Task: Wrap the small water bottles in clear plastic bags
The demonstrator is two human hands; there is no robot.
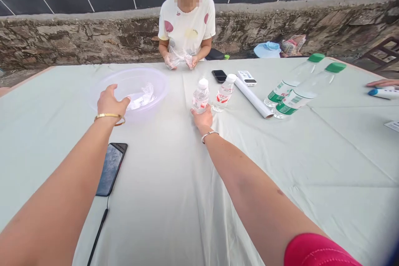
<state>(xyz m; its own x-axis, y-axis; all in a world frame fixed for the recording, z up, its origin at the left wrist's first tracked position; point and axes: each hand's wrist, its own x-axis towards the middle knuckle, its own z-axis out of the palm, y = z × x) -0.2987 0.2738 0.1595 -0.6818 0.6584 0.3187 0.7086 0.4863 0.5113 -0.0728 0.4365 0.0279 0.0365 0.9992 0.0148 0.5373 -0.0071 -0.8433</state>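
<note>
The head-worn camera looks forward and down over the cloth-covered table (162, 199) — close above the forearms (73, 174), with the left hand (109, 102) and right hand (203, 119) mid-view. It faces the stone wall (77, 41) beyond the far edge.

Bottle labels (200, 102), shirt lettering (195, 32): illegible

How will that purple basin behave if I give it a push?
The purple basin looks like thin, see-through plastic, so it's probably light for its size and may flex a little. Being wide and round, it would likely slide rather than tip. The crumpled plastic inside looks light, so it probably wouldn't steady the basin much.
</note>
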